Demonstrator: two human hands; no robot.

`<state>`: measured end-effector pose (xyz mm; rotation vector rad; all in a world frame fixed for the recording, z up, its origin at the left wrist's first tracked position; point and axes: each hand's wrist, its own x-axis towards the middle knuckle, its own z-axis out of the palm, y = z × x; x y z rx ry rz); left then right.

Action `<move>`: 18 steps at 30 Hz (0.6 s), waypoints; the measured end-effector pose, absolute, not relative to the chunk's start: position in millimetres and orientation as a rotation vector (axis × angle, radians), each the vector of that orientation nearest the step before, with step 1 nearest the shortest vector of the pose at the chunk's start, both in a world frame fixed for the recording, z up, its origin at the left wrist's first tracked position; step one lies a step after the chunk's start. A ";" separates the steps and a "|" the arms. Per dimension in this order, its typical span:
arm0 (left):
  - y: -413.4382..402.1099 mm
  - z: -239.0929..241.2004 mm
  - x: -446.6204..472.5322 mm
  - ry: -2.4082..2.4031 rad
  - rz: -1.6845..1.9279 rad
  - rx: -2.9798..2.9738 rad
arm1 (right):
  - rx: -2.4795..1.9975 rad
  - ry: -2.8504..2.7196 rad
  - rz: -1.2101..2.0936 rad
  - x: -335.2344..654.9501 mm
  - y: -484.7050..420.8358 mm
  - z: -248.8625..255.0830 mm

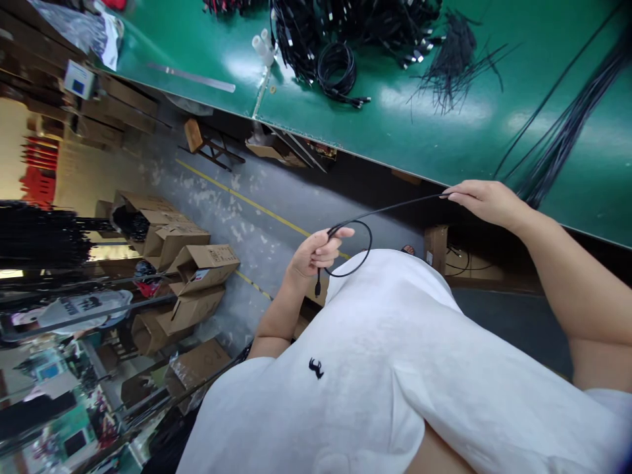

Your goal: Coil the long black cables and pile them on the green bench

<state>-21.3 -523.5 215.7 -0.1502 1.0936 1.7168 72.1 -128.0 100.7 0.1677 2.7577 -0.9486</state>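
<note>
Your left hand is closed around the black cable; only one loop is formed, and the plug hangs below it. Your right hand pinches the straight part before the bench edge. Most of the length seems not yet coiled.

No legible text, small black emblem on white shirt, cardboard box labels too small to read
</note>
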 end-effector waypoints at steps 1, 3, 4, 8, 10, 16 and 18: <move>-524.2 218.9 -20.9 1.128 1.791 -0.171 | 0.170 2.751 -0.970 73.4 -120.6 93.3; -523.9 226.0 -21.3 1.205 1.933 -0.219 | 0.177 2.795 -0.894 79.9 -109.3 80.4; -523.3 229.4 -22.3 1.241 1.978 -0.240 | 0.169 2.841 -0.803 85.4 -107.9 76.8; -521.0 236.4 -31.3 1.374 2.033 -0.275 | -0.196 2.866 -0.451 122.9 -145.0 93.1; -516.6 231.8 -35.8 1.416 1.981 -0.248 | -0.477 2.783 -0.483 143.6 -183.3 115.0; -457.6 186.6 -14.1 1.479 1.520 0.049 | -0.840 2.752 -0.847 134.4 -260.5 165.7; -439.8 176.9 -0.5 1.451 1.352 0.209 | -0.838 2.762 -0.937 114.5 -253.3 169.1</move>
